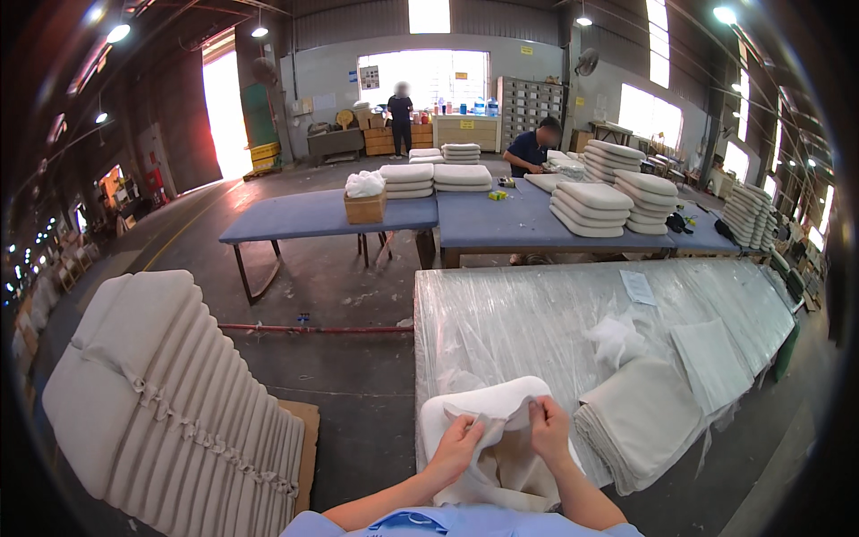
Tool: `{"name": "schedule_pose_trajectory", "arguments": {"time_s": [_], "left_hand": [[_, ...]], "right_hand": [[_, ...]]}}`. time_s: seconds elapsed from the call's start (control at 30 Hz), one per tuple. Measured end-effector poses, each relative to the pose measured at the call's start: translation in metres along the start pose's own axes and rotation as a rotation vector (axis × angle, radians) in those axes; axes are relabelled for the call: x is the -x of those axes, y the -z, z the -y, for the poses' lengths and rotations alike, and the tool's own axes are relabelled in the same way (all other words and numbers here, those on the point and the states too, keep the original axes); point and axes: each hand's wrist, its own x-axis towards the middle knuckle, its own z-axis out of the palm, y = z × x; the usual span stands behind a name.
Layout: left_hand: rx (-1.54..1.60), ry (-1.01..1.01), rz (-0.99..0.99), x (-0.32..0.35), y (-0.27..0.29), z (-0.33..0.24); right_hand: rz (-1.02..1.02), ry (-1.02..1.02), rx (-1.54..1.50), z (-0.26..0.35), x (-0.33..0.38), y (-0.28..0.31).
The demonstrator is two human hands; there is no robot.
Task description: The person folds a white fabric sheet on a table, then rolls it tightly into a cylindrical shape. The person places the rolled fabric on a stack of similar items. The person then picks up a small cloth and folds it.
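A white foam cushion [483, 398] lies at the near edge of a plastic-covered table [537, 313], partly inside a beige fabric cover [506, 465]. My left hand [458, 445] pinches the cover's edge on the left side of its opening. My right hand [548, 428] grips the cover's edge on the right, just above the cushion. Both hands hold the fabric close together, a few centimetres apart.
A stack of folded beige covers [640, 421] lies right of my hands, with crumpled plastic [617, 338] and a flat cover [711, 362] beyond. A long row of finished cushions [170, 394] stands at my left. Blue tables [465, 219] with cushion stacks and two people are farther back.
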Motion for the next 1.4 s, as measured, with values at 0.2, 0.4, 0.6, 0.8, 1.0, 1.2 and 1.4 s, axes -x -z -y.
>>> {"name": "schedule_pose_trajectory", "arguments": {"time_s": [0.2, 0.4, 0.6, 0.8, 1.0, 1.2, 1.4], "left_hand": [[-0.18, -0.296, -0.012, -0.016, -0.027, -0.046], [-0.49, -0.576, 0.232, 0.011, -0.082, -0.046], [-0.119, -0.385, 0.913, 0.07, -0.114, -0.03], [-0.129, -0.424, 0.817, 0.08, -0.086, -0.042], [-0.412, -0.027, 0.292, 0.063, -0.049, -0.069], [-0.638, -0.388, 0.469, 0.075, -0.036, -0.053], [-0.53, -0.534, 0.569, 0.096, -0.032, -0.07]], "right_hand": [[-0.214, 0.324, 0.026, 0.039, 0.016, 0.006], [0.23, -0.375, -0.766, -0.012, 0.047, -0.031], [0.27, -0.348, -0.762, 0.0, 0.043, -0.041], [0.263, -0.277, -0.708, 0.015, 0.039, -0.038], [0.261, -0.243, -0.679, 0.023, 0.036, -0.04], [0.3, -0.233, -0.665, 0.031, 0.035, -0.049], [0.319, -0.224, -0.628, 0.03, 0.036, -0.044]]}}
